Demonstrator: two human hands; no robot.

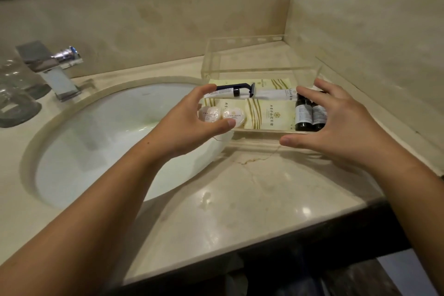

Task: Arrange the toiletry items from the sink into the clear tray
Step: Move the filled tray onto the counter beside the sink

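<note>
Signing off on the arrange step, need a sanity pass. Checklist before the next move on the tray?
1. Sink basin free of toiletries: ok, none visible.
2. Razor inside the clear tray: ok, it lies across the white tube.
3. Two dark bottles at the tray's right end: ok, side by side.
4. Two round soaps at the tray's left end: ok.
5. Left hand and right hand gripping the tray: cannot tell; they bracket its ends, contact is unclear.
</note>
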